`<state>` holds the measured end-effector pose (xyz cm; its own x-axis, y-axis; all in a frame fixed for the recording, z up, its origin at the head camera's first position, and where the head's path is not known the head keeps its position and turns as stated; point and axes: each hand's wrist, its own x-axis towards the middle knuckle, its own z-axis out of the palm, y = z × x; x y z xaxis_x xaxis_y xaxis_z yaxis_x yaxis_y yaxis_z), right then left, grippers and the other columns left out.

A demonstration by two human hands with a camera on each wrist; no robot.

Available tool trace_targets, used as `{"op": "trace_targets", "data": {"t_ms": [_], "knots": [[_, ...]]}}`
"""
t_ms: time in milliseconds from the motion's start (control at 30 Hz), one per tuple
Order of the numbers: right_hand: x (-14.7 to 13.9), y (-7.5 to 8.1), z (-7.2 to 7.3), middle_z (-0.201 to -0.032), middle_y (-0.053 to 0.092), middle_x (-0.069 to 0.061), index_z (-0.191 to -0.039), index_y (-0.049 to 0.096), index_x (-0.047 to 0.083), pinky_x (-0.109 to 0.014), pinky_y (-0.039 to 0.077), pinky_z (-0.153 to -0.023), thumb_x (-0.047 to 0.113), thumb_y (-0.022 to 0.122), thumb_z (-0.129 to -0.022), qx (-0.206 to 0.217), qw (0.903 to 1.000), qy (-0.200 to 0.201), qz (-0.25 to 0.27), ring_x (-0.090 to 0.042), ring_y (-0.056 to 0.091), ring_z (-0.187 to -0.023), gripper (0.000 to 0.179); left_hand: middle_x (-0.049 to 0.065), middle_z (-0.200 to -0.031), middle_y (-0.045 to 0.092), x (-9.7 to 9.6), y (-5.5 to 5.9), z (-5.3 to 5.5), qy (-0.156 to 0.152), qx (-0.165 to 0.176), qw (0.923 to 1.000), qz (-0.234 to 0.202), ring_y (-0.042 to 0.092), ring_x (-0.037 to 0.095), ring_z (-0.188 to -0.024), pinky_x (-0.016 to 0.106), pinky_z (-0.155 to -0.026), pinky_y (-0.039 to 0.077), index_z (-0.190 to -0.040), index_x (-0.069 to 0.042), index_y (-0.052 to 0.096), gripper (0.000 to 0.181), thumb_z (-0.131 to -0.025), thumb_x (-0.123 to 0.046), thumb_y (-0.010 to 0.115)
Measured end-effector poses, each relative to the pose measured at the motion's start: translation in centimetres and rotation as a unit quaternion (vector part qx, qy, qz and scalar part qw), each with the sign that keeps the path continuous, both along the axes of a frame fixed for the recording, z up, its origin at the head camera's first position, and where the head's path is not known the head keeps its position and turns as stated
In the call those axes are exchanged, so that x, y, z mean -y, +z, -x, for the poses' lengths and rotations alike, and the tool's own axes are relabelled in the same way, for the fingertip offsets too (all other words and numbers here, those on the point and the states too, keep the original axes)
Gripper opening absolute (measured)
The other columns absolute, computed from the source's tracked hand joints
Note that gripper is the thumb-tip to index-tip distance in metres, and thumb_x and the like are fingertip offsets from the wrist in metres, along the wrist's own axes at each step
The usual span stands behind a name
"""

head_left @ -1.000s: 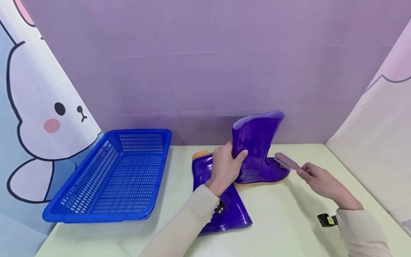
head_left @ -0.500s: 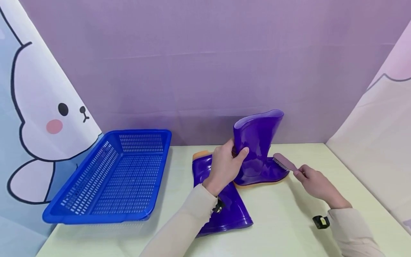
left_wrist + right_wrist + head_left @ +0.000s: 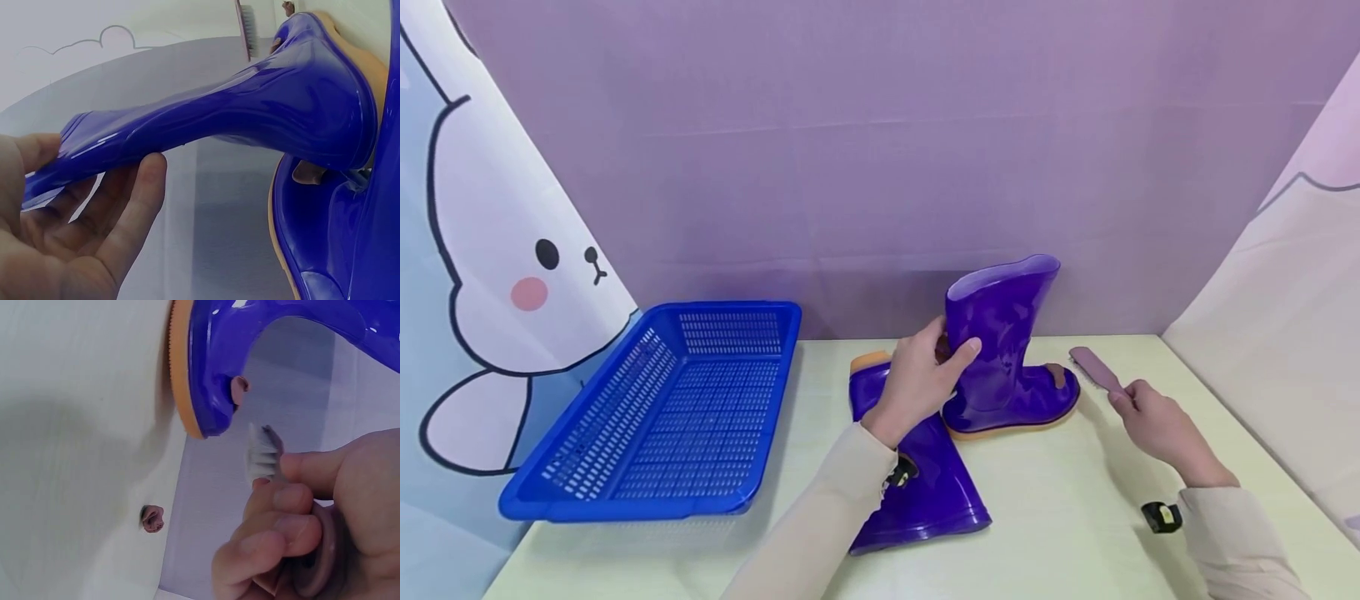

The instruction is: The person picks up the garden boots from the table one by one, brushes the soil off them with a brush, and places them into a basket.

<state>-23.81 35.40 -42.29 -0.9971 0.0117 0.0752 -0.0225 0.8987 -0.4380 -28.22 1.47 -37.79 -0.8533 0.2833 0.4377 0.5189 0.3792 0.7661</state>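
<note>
My left hand (image 3: 917, 379) grips the shaft of an upright purple rain boot (image 3: 1003, 333), thumb on the near face. In the left wrist view the fingers (image 3: 140, 212) lie around the shaft's edge. On the toe sits a brown patch (image 3: 1057, 375), curling up at its edge in the right wrist view. My right hand (image 3: 1165, 429) holds a mauve brush (image 3: 1096, 368) by its handle, the pale bristles just off the toe. A second purple boot (image 3: 925, 483) lies on its side under my left forearm, with a brown patch (image 3: 308, 172) on it.
A blue mesh basket (image 3: 775, 467) stands on the left of the pale table (image 3: 1037, 517). A small crumpled brown lump (image 3: 152, 519) lies on the table near the boot's toe. Purple cloth (image 3: 880, 167) hangs behind, with printed cloth at both sides.
The brush was over the toe and has moved off it to the right, leaving the brown patch in sight. The left hand keeps its grip on the upright boot, which has barely moved.
</note>
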Motion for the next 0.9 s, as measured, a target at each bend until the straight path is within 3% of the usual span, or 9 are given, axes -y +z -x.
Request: {"op": "trace_targets", "data": {"t_ms": [233,467,900], "knots": [[0.9,0.0,0.0,-0.074,0.049,-0.004,-0.107,0.054,-0.001,-0.030,0.037,-0.056,0.028,0.037,-0.112,-0.010,0.9986,0.036,0.037,-0.016,0.045,-0.064,0.034,0.002,-0.093,0.074,0.5,0.6,0.2,0.003,-0.014,0.9999,-0.004,0.069,0.012,-0.083,0.025,-0.074,0.057,-0.119,-0.014,0.066,0.039,-0.098,-0.047,0.064],[1.9,-0.6,0.1,-0.069,0.042,0.002,-0.101,0.056,0.003,-0.027,0.034,-0.052,0.028,0.042,-0.111,0.003,0.9949,0.080,0.060,-0.010,0.038,-0.057,0.030,0.004,-0.106,0.076,0.6,0.9,0.1,0.009,-0.006,0.9999,0.000,0.074,0.018,-0.096,0.029,-0.083,0.060,-0.124,-0.015,0.066,0.042,-0.096,-0.047,0.068],[0.9,-0.7,-0.1,-0.074,0.048,-0.002,-0.102,0.055,0.000,-0.029,0.034,-0.057,0.025,0.040,-0.111,0.002,0.9986,0.048,0.022,-0.016,0.043,-0.064,0.031,0.004,-0.100,0.076,0.6,0.9,0.2,0.012,-0.018,0.9997,-0.010,0.073,0.017,-0.093,0.027,-0.083,0.059,-0.118,-0.014,0.067,0.034,-0.096,-0.039,0.071]]}}
